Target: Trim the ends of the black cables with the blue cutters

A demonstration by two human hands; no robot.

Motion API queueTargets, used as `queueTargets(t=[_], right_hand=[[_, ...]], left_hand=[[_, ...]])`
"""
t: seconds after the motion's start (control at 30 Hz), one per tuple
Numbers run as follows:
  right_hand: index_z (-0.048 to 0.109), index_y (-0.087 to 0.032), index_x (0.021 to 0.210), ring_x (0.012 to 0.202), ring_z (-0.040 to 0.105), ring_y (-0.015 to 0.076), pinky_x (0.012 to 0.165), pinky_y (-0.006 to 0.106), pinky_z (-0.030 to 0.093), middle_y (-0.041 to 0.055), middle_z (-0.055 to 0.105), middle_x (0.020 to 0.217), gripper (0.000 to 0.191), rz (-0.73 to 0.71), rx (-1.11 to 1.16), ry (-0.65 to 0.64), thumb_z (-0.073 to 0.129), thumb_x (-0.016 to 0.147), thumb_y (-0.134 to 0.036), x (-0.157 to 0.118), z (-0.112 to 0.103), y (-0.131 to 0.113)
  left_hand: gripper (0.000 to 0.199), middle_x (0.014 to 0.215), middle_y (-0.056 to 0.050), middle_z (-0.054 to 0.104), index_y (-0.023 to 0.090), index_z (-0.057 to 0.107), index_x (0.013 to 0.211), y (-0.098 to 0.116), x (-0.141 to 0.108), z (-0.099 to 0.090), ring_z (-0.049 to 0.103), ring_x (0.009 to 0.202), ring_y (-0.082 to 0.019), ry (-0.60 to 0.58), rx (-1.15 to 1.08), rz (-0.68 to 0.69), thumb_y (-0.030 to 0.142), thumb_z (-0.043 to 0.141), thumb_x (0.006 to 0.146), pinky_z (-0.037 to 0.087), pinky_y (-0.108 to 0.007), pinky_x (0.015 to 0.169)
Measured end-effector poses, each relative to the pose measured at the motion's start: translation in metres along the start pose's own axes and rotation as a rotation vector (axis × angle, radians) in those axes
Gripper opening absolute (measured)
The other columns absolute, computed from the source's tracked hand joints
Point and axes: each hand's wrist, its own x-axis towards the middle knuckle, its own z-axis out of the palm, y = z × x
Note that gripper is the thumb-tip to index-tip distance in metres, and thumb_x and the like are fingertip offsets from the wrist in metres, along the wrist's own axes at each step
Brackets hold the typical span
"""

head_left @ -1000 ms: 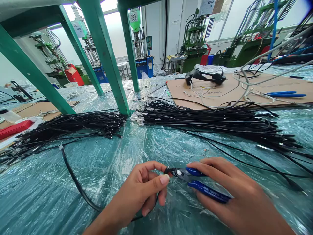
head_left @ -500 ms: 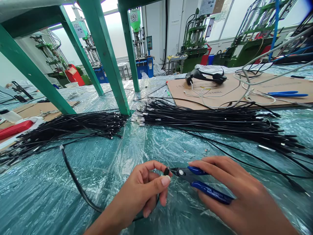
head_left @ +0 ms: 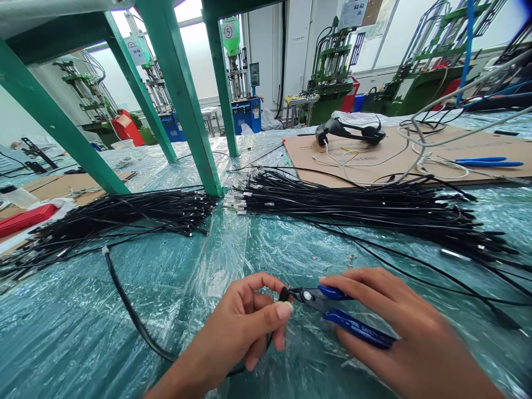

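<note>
Pinched between thumb and forefinger of my left hand [head_left: 245, 324] is the black connector end of a cable [head_left: 137, 318]. The cable loops away under the hand to the left, and its other, pale-tipped end lies on the table film. My right hand [head_left: 399, 327] is wrapped round the blue handles of a pair of flush cutters [head_left: 357, 328]. The cutters' dark jaws point left and reach the connector's tip by my left fingertips. Whether the jaws are closed on anything is too small to tell.
A pile of black cables [head_left: 353, 199] stretches across the table ahead, with another bundle [head_left: 137, 213] to the left. Green metal legs [head_left: 183, 100] rise between them. Behind, cardboard [head_left: 461, 147] bears a black headset [head_left: 351, 133], pale wires and blue-handled pliers [head_left: 488, 162].
The cutters' jaws have shifted very slightly downward with the connector tip. Both hands otherwise keep their place and grip.
</note>
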Motion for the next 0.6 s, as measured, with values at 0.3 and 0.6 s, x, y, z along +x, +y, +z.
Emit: queueTargets(t=[0.3, 0.6], right_hand=[[0.064, -0.027, 0.099, 0.074, 0.067, 0.0141, 0.062, 0.026, 0.057, -0.0003, 0.068, 0.085, 0.019, -0.020, 0.019, 0.065, 0.056, 0.081, -0.026, 0.0071, -0.0051, -0.0041], [0.061, -0.028, 0.105, 0.077, 0.067, 0.0150, 0.063, 0.027, 0.057, 0.0010, 0.067, 0.090, 0.022, 0.005, -0.036, 0.047, 0.054, 0.084, -0.031, 0.0030, -0.0058, -0.0015]], left_hand=[[0.038, 0.054, 0.008, 0.060, 0.018, 0.055, 0.093, -0.0005, 0.0004, -0.0010, 0.030, 0.028, 0.002, 0.006, 0.008, 0.003, 0.048, 0.073, 0.078, 0.019, -0.011, 0.029], [0.032, 0.055, 0.007, 0.061, 0.018, 0.053, 0.089, -0.0019, 0.0010, -0.0015, 0.030, 0.028, 0.001, 0.018, 0.003, 0.008, 0.042, 0.072, 0.080, 0.019, -0.011, 0.029]])
